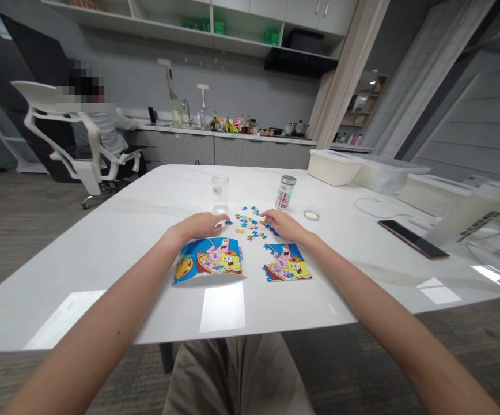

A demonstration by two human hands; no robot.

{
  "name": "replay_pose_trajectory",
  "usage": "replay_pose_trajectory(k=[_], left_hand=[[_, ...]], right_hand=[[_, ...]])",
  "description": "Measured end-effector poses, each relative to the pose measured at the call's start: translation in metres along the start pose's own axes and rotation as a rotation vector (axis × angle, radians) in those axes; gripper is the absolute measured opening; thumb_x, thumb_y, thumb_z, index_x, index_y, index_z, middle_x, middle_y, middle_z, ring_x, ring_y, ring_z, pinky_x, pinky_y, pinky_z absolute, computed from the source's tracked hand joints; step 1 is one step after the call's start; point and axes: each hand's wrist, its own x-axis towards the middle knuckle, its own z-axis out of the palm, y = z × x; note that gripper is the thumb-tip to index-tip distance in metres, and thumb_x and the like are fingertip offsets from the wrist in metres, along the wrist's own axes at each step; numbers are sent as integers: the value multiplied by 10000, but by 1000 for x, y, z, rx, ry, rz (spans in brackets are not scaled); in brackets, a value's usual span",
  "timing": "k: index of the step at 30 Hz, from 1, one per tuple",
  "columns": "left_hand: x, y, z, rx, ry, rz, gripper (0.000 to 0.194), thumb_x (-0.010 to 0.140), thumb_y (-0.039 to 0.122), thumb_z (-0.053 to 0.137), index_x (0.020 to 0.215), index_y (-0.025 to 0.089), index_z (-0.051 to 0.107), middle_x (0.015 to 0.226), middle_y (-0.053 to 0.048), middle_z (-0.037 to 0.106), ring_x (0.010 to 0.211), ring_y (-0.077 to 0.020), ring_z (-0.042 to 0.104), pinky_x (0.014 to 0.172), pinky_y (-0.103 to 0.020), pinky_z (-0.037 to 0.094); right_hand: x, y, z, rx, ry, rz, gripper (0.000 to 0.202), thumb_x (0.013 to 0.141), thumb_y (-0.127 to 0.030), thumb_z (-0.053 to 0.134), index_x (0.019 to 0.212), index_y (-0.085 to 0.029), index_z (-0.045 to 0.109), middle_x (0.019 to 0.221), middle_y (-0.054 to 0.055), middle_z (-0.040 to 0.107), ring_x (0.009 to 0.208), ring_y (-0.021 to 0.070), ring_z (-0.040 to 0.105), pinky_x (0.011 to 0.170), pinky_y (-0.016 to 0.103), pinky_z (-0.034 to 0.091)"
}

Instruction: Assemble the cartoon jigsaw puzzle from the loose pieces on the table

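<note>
Loose blue and yellow puzzle pieces (246, 219) lie scattered on the white table between my hands. My left hand (209, 223) rests at their left side, fingertips by a blue piece; whether it grips that piece is unclear. On the right, my right hand (279, 222) is bent over the pieces at the pile's edge, its fingers partly hidden. A curled picture sheet (211, 258) with cartoon figures lies below my left hand. Near my right wrist lies a partly assembled puzzle (288, 263) showing the same figures, its left edge jagged.
Behind the pieces stand a clear jar (220, 195) and a lidded can (285, 192), with a round lid (311, 215) to the right. Storage boxes (335, 168) and a dark tablet (413, 239) occupy the table's right side. A person sits in a white chair at the back left.
</note>
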Motion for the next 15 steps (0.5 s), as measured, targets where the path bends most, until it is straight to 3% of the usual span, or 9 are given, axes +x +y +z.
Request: replay_pose_trajectory(k=[4,10,15], left_hand=[[0,-1,0,-11,5,9,428,921,358,354,1312,272,504,944,-86,700,852,-235,655,761,-327,464],[4,-6,4,-45,30,34,389,891,406,367,1183,232,556,861,-86,703,747,-236,640,660,-310,434],[3,-3,3,-71,32,-3,381,864,402,392,1147,211,560,831,-82,707,732,-237,635,664,-313,433]], right_hand=[[0,-2,-2,-42,-47,-53,296,894,-47,447,981,-128,718,1014,116,656,928,182,614,886,288,449],[0,-8,-3,-55,-71,-40,290,891,-45,465,1010,-133,715,1016,117,646,940,184,607,881,279,443],[0,-10,-3,-58,-66,-27,284,900,-50,456,1045,-130,687,1026,121,650,947,190,604,875,295,443]])
